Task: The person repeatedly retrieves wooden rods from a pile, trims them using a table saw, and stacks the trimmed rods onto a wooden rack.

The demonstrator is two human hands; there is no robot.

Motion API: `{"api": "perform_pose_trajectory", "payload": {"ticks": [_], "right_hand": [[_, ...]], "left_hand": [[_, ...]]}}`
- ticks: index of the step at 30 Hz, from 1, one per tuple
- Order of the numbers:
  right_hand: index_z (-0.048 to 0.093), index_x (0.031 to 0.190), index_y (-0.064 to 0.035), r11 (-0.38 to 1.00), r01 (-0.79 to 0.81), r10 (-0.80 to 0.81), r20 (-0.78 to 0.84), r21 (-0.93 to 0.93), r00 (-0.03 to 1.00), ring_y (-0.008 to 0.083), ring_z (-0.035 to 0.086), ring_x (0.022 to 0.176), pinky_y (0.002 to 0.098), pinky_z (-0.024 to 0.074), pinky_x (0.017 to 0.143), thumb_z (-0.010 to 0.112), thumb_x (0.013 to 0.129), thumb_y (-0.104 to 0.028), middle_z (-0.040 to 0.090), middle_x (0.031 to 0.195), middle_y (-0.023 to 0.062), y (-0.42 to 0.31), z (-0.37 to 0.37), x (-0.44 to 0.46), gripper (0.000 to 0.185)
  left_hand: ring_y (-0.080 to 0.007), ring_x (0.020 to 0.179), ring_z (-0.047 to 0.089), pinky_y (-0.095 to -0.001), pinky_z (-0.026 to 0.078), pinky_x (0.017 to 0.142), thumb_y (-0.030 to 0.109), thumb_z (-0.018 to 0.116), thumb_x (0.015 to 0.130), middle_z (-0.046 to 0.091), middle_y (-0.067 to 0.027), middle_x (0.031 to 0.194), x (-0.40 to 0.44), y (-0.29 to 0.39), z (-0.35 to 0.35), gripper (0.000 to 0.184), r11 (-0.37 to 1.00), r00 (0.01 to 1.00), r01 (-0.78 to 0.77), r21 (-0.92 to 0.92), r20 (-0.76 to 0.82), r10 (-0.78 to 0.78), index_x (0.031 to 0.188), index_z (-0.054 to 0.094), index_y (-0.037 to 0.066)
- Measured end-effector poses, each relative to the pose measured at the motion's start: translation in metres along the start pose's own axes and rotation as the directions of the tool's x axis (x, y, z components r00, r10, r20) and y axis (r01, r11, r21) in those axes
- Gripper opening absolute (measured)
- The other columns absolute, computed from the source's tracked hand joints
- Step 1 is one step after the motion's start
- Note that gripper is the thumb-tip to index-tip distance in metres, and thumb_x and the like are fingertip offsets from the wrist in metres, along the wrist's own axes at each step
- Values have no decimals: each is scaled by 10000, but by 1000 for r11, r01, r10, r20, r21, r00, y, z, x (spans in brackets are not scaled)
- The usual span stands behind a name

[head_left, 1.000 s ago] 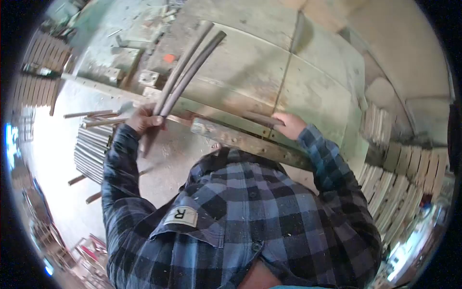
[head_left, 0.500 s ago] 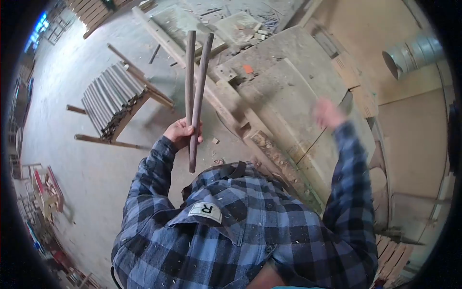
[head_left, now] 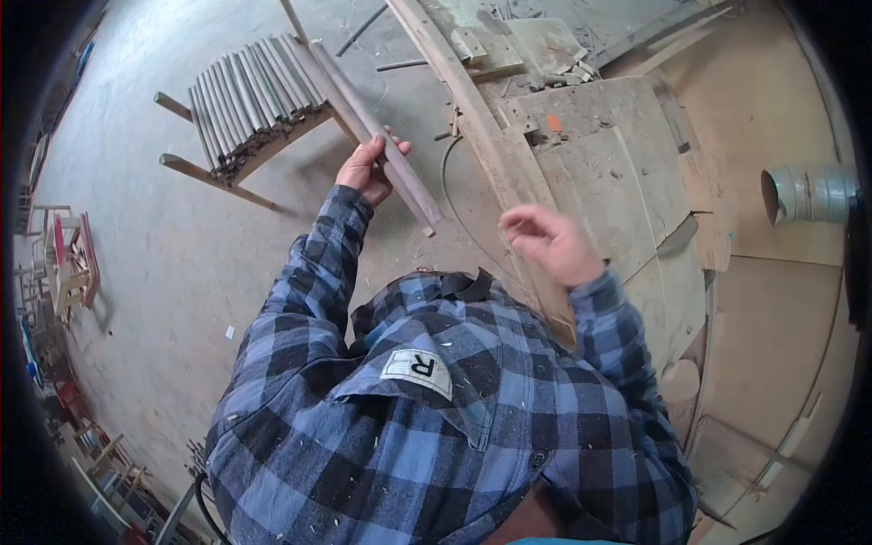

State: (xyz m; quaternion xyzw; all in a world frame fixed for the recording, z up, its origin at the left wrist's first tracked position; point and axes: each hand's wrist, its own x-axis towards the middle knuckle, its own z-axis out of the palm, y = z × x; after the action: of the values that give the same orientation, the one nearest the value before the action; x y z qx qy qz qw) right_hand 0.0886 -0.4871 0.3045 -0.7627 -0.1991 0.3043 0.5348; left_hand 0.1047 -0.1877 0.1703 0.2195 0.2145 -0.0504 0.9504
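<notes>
Rods (head_left: 250,86) lie stacked at far left, and held rods (head_left: 363,113) slant between that stack and the person. Widest of all is the concrete floor (head_left: 145,272), spreading across the left side. On the right stands a dusty workbench (head_left: 595,173), with a long beam (head_left: 481,127) along its left edge. The stack rests on a wooden rack (head_left: 283,143) with posts sticking out beyond it. That much is done: the rods there lie side by side, many across and apparently several layers deep. The held rods are not laid down yet; they seem to be two, pressed close together, though their overlap hides the exact count. Their far end crosses the stack's right edge in view, and whether it touches cannot be told. Two dark bars (head_left: 400,65) lie loose on the floor, right of the stack; how much else is left does not show.

The left hand (head_left: 366,170) grips the held rods toward their near end, thumb over the top. The right hand (head_left: 559,245) hangs over the beam, fingers loosely curled around nothing visible. Smallest are an orange scrap (head_left: 554,123) on the workbench and a little block (head_left: 429,232) by the held rods' near end.
</notes>
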Motion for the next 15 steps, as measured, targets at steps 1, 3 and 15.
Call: {"api": "perform_pose_trajectory", "payload": {"ticks": [1,3,15], "right_hand": [[545,1063,-34,1000,-8,7,40,17,999,74,533,816,219,444,738,572,794,-42,559,925,18,4,7,-2,271],[535,1075,-23,998,-24,18,116,53,993,77,538,811,222,446,738,570,790,-48,564,940,29,12,17,-6,287],[515,1096,-12,994,-108,110,-61,35,992,72,537,819,223,442,748,574,798,-53,564,964,41,39,35,-14,307]], "left_hand": [[-261,946,587,-462,469,811,194,593,832,580,-76,939,1,3,-4,277,999,999,-24,-38,-36,23,1073,505,87],[-269,952,584,-462,466,822,182,586,837,580,-83,941,1,11,-13,252,991,992,-73,-108,-106,61,1059,513,86],[-303,1030,536,-449,400,948,173,544,862,572,-137,991,-18,34,-41,230,930,976,-182,-318,-171,133,994,496,-9]]}}
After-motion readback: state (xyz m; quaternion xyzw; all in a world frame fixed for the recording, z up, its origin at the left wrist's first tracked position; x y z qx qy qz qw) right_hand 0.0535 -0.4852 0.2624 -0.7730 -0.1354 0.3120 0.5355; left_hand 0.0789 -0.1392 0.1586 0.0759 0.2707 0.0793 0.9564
